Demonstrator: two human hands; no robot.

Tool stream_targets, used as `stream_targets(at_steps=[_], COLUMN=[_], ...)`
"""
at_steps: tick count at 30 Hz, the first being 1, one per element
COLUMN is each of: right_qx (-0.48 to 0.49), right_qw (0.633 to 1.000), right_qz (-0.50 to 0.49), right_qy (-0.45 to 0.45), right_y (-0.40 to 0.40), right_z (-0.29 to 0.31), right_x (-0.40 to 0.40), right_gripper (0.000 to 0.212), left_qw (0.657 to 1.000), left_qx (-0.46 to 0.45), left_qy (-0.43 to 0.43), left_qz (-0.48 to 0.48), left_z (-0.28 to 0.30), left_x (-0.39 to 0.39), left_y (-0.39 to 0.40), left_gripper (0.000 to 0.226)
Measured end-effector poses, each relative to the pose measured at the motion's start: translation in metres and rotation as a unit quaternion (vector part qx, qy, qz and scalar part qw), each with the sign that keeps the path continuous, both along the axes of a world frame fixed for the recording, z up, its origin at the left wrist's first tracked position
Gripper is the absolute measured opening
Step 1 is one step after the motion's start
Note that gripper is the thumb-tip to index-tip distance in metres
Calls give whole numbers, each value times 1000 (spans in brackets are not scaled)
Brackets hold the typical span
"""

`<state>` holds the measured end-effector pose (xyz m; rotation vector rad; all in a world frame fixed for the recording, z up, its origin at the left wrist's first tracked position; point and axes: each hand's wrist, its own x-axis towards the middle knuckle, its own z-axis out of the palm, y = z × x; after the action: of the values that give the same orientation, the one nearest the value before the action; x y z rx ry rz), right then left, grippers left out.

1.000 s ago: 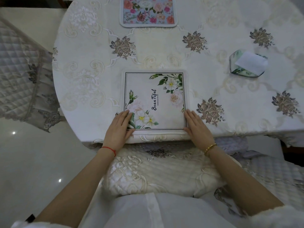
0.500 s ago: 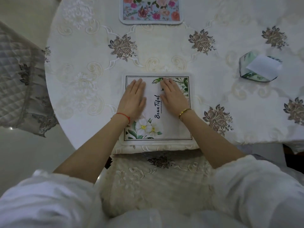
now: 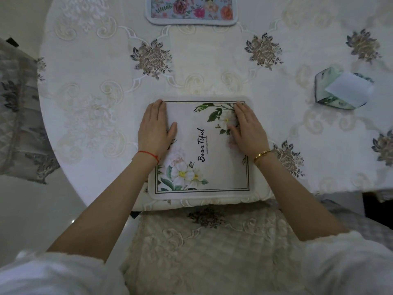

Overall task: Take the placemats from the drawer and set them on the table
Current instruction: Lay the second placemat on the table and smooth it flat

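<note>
A white placemat (image 3: 214,165) with green leaves, white flowers and the word "Beautiful" lies flat at the near edge of the round table (image 3: 89,86). My left hand (image 3: 154,130) rests palm down on its far left part, fingers together and flat. My right hand (image 3: 247,129) lies flat on its far right part, over the printed flower. Neither hand grips anything. A second placemat (image 3: 191,9), blue with pink and red roses, lies at the table's far side, partly cut off by the frame's top edge.
A green-patterned tissue box (image 3: 331,92) with a white tissue sticking out stands on the table at the right. A quilted chair seat (image 3: 202,241) is right below the near table edge. Another covered chair (image 3: 19,116) stands at the left.
Both hands slid from the placemat's near corners to its middle, then spread apart to its far left and right parts. The mat has stayed in place.
</note>
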<state>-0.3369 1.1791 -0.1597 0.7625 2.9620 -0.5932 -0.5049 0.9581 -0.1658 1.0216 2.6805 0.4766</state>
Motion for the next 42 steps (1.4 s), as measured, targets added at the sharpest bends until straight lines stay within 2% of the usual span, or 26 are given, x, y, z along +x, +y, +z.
stream_targets(at_steps=[2, 7, 9, 17, 22, 24, 27, 30, 42], right_qx=[-5, -21, -23, -9, 18, 12, -13, -24, 21], right_qw=[1000, 995, 994, 999, 998, 999, 998, 997, 996], right_qz=[-6, 92, 102, 31, -33, -19, 64, 64, -11], right_qy=[7, -13, -25, -25, -55, -37, -24, -41, -81], right_y=[-5, -24, -27, 12, 18, 3, -33, -58, -33], right_z=[1, 0, -3, -6, -3, 2, 3, -4, -1], right_x=[-8, -56, -67, -12, 10, 11, 12, 16, 97], right_gripper=[56, 59, 59, 58, 62, 61, 62, 63, 61], left_qw=[1000, 996, 994, 998, 1000, 999, 994, 990, 999], left_qx=[7, 7, -1, -15, -14, -13, 2, 7, -5], left_qy=[-2, -17, -17, 20, -2, 3, -23, -36, -25], left_qz=[3, -90, -103, -56, -1, -45, -108, -133, -25], left_z=[3, 6, 3, 0, 2, 5, 6, 6, 9], left_x=[-1, -6, -8, -18, -17, -7, 20, 44, 64], left_y=[4, 38, 43, 8, -17, -25, -32, -34, -82], left_gripper=[62, 63, 63, 63, 64, 62, 63, 62, 59])
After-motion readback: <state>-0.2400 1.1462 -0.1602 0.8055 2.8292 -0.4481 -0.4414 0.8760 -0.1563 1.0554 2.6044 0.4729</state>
